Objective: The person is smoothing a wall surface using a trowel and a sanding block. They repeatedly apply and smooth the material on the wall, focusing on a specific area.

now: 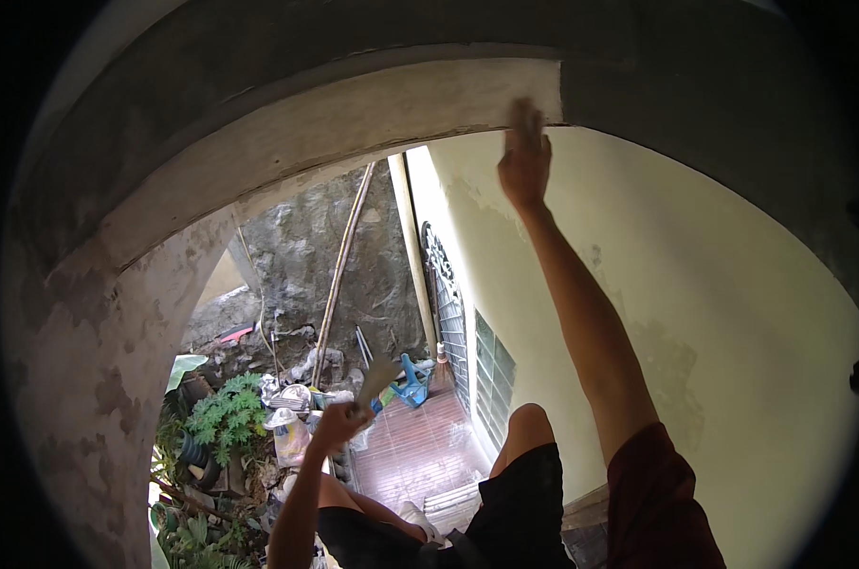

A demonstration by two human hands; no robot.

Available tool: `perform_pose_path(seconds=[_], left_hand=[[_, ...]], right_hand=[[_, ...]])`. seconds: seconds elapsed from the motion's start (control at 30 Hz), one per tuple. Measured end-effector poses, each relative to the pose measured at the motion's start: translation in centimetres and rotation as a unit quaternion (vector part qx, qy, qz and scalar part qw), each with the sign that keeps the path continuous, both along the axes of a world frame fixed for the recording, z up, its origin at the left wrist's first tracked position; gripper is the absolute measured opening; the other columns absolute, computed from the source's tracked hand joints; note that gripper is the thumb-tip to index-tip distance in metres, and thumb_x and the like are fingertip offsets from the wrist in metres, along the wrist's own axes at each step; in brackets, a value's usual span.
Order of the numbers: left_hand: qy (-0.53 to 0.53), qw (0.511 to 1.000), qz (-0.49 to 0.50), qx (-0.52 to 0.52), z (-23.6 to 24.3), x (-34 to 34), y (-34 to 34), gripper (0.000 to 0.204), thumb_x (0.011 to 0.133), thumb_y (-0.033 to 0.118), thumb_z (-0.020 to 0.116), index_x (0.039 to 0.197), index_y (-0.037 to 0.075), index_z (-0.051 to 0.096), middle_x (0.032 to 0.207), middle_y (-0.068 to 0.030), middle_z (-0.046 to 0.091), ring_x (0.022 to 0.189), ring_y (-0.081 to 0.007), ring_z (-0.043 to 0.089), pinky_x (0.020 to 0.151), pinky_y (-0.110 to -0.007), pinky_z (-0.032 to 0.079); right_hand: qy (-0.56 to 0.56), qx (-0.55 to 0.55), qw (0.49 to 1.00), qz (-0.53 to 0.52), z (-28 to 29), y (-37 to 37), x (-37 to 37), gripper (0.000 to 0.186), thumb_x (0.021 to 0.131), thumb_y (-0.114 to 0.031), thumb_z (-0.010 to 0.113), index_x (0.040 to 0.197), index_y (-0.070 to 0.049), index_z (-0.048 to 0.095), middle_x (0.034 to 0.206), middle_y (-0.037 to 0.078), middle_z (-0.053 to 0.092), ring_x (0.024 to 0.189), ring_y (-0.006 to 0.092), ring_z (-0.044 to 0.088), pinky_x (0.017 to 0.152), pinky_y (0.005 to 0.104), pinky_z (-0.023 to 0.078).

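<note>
Scraper point(378, 381) gripped in the left hand point(337, 428) points up and rightward along its long axis, the right hand point(525, 163) outstretched

Right grip point(525, 163) motion-blurred, fingers smeared together; can't tell if they touch the beam point(392, 100) or just overlap it in view. Flat tool point(377, 381) also blurred, edge and exact kind unreadable; left grip point(337, 427) hides most of its handle. Left forearm point(297, 517) and right sleeve point(659, 503) run off the lower edge. Shoe point(416, 518) partly hidden by the legs. Dark lens rim cuts off the beam's surround. Clutter by the green plant point(228, 415) too small to sort out.
</note>
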State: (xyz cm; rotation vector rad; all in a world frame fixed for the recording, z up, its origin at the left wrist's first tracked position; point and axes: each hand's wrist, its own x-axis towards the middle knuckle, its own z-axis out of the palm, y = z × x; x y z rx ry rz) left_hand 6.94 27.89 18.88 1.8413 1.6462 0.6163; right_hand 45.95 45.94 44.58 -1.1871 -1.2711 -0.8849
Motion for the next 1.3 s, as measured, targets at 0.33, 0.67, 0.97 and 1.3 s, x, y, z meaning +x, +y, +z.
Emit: perform_pose_path(seconds=[0.33, 0.67, 0.97, 1.3], left_hand=[[-0.567, 0.806, 0.144, -0.093, -14.3, -4.4, -1.1, 0.015, 0.093, 0.017, 0.062, 0.102, 0.008, 0.053, 0.064, 0.0007, 0.047, 0.047, -0.0103, 0.049, 0.039, -0.027, 0.041], [-0.620, 0.761, 0.091, -0.167, -14.5, -3.7, -0.1, 0.046, 0.095, 0.033, 0.048, 0.121, -0.004, 0.052, 0.072, -0.0024, 0.048, 0.056, -0.0137, 0.049, 0.049, -0.028, 0.039], [-0.581, 0.806, 0.091, -0.063, -15.5, -3.8, -0.4, 0.046, 0.100, 0.029, 0.043, 0.130, -0.005, 0.048, 0.093, -0.0085, 0.055, 0.063, -0.0158, 0.052, 0.052, -0.029, 0.043], [-0.569, 0.808, 0.123, -0.091, -15.3, -4.6, -0.8, 0.046, 0.101, 0.028, 0.050, 0.132, -0.006, 0.048, 0.093, -0.0070, 0.056, 0.061, -0.0138, 0.052, 0.051, -0.027, 0.042]], right_hand=[[-0.277, 0.024, 0.959, 0.046, 1.6, -1.5, -3.7, 0.065, 0.085, 0.003, 0.048, 0.147, -0.014, 0.038, 0.154, 0.008, 0.034, 0.142, 0.0238, 0.032, 0.113, 0.0450, 0.028], [-0.176, 0.033, 0.982, 0.053, 2.8, -0.4, -1.7, 0.064, 0.087, 0.000, 0.051, 0.148, -0.010, 0.034, 0.154, 0.012, 0.032, 0.140, 0.0320, 0.034, 0.110, 0.0455, 0.033], [0.045, 0.026, 0.998, 0.040, 2.6, 0.9, 0.7, 0.053, 0.095, -0.009, 0.048, 0.145, 0.001, 0.034, 0.150, 0.024, 0.034, 0.136, 0.0412, 0.036, 0.109, 0.0496, 0.032], [-0.034, 0.065, 0.997, 0.037, 1.8, 1.2, -0.1, 0.056, 0.091, -0.003, 0.048, 0.146, -0.008, 0.037, 0.155, 0.008, 0.033, 0.142, 0.0305, 0.030, 0.109, 0.0496, 0.029]])
